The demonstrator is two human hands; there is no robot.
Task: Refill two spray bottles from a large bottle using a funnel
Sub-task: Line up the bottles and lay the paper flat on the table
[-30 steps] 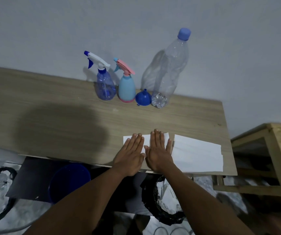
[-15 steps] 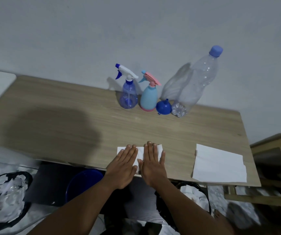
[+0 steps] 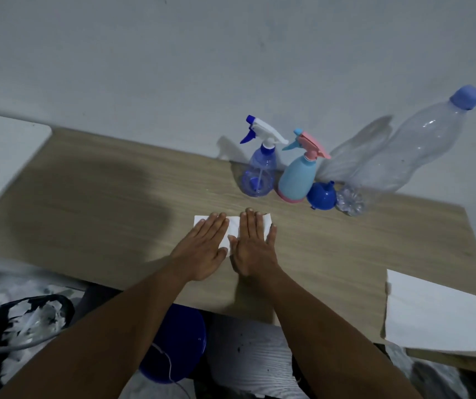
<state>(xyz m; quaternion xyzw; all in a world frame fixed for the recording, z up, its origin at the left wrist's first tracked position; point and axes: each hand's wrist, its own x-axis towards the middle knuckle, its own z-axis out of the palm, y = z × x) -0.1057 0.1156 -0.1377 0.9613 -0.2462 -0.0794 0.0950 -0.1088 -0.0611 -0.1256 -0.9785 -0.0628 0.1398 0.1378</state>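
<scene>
no legible text, seemingly unlabelled bottles

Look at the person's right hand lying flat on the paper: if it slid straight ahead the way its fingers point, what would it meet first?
The right hand points toward the wall, slightly left. Sliding on, it would probably meet the pale blue spray bottle with the pink trigger first, though the clear blue spray bottle stands close beside it, so depth leaves some doubt.

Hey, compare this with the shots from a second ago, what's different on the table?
Mostly the view: the head camera swung left, so everything sits further right in frame. The left hand and right hand stay flat on the small white paper, now further from the larger white sheet. Nothing was taken hold of or let go. The spray bottles, blue funnel and large bottle stand unmoved.
</scene>
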